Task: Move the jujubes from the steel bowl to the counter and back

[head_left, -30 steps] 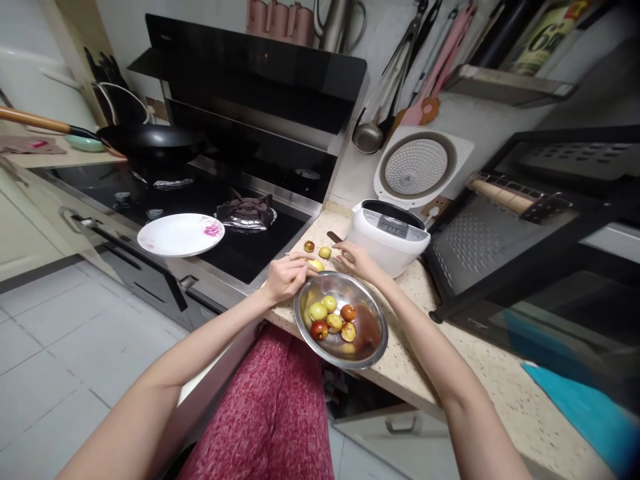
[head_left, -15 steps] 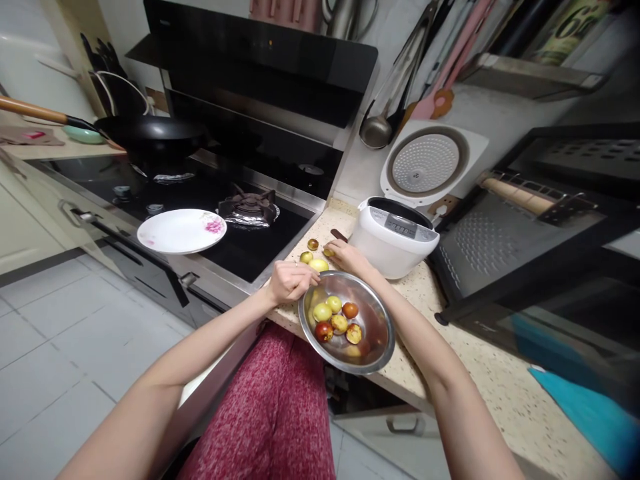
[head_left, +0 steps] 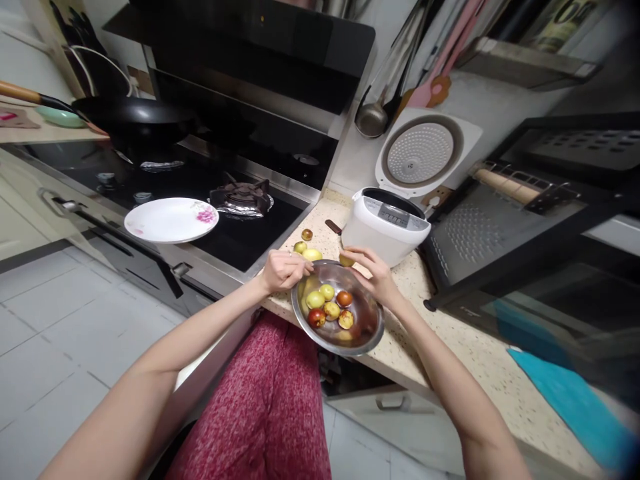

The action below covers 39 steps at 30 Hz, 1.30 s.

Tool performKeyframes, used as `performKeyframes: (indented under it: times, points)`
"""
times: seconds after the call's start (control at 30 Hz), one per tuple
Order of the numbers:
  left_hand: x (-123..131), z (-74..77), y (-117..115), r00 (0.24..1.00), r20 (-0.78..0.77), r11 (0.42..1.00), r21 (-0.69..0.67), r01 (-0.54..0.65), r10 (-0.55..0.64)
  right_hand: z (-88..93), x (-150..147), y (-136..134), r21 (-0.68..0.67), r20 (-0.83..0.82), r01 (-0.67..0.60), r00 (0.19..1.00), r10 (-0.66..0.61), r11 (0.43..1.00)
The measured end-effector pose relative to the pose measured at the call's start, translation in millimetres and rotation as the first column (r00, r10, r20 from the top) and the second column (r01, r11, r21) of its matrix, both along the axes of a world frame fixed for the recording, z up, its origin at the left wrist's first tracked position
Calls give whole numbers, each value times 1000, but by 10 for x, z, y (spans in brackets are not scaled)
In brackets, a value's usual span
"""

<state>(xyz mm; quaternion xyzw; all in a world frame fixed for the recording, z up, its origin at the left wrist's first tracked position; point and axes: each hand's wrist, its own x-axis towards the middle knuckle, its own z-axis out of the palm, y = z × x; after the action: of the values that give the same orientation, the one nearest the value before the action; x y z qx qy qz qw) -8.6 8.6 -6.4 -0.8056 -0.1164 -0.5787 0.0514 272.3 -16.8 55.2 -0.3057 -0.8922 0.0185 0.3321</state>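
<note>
A steel bowl [head_left: 373, 323] with several small green and reddish fruits [head_left: 326, 302] sits at the counter's front edge. My left hand [head_left: 281, 270] is curled in a loose fist, its fingertips on the bowl's left rim. My right hand [head_left: 373, 270] hovers over the bowl's far rim and pinches one small yellow-green fruit [head_left: 345, 259]. Three more fruits [head_left: 311, 253] lie on the counter just beyond the bowl, near a dark knife handle [head_left: 333, 227].
A white rice cooker [head_left: 385, 230] with its lid up stands behind the bowl. A flowered white plate [head_left: 167, 220] rests on the black hob's front edge, a wok [head_left: 133, 117] behind it. A dark open oven [head_left: 525, 227] is at right, a teal cloth [head_left: 565, 397] on the speckled counter.
My right hand picked a fruit up off the counter and carried it back over the bowl's rim. My left hand stayed at the bowl's left rim.
</note>
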Motion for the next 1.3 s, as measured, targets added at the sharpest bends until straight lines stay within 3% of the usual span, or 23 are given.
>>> performKeyframes:
  times: [0.17,0.4,0.93,1.3]
  points:
    - [-5,9,-14,1000,3,1000,-2,19,-19,-27,37,-316,-123,-88,-89,993,78,988]
    - [-27,39,-30,999,-30,1000,5,12,-11,-14,36,-320,-310,-47,-277,960,277,910]
    - [-23,16,-14,999,6,999,-29,45,-45,-39,41,-304,-412,-83,-355,932,353,839]
    - [-26,-4,-5,998,15,998,-42,55,-55,-5,27,-342,-495,-41,-315,939,340,810]
